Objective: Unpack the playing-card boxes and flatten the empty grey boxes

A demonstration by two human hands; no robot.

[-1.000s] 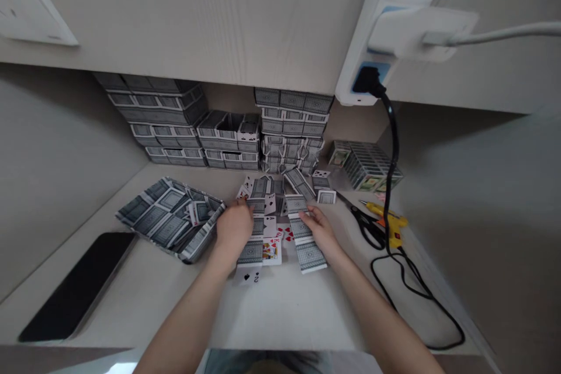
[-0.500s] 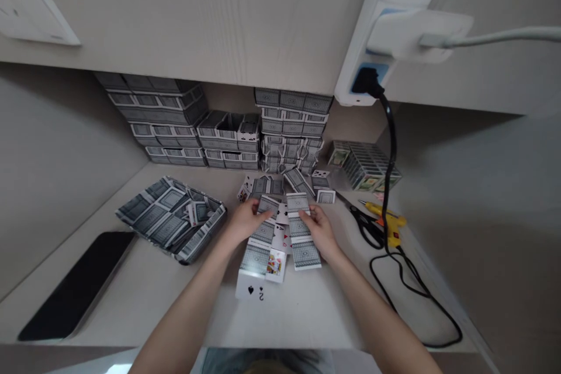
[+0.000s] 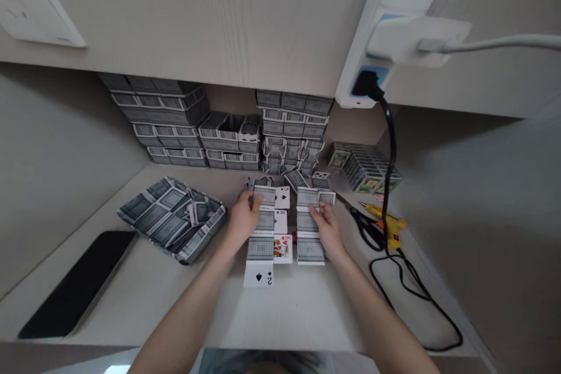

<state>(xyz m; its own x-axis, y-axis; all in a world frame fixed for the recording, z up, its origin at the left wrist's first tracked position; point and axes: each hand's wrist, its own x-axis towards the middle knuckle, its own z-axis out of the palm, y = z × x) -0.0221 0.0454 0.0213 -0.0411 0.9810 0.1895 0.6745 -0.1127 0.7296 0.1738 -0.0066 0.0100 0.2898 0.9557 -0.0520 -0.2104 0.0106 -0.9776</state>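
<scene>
My left hand (image 3: pixel 242 219) pinches the left edge of a strip of joined playing cards (image 3: pixel 261 248), grey patterned backs up. Face-up cards stick out from this strip: a three, an ace and a king (image 3: pixel 283 248) on its right side, a two of spades (image 3: pixel 258 274) at its near end. With thumb on top, my right hand (image 3: pixel 329 231) grips a second, straight card strip (image 3: pixel 310 251) by its right edge. A gap lies between the two strips. Just beyond them are loose folded cards (image 3: pixel 295 179), partly covered by the strips.
Walls of stacked card boxes (image 3: pixel 170 114) stand at the back. A card-covered tray (image 3: pixel 149 204) and a black phone-like slab (image 3: pixel 79 286) lie left. To the right are black scissors (image 3: pixel 366 228), a yellow glue gun (image 3: pixel 392 234), its black cord (image 3: pixel 442 310) and boxed card decks (image 3: pixel 366 166).
Both strips have turned from a slant to nearly straight and parallel. The right strip has shifted slightly right, and more of the left strip's face-up side cards now shows.
</scene>
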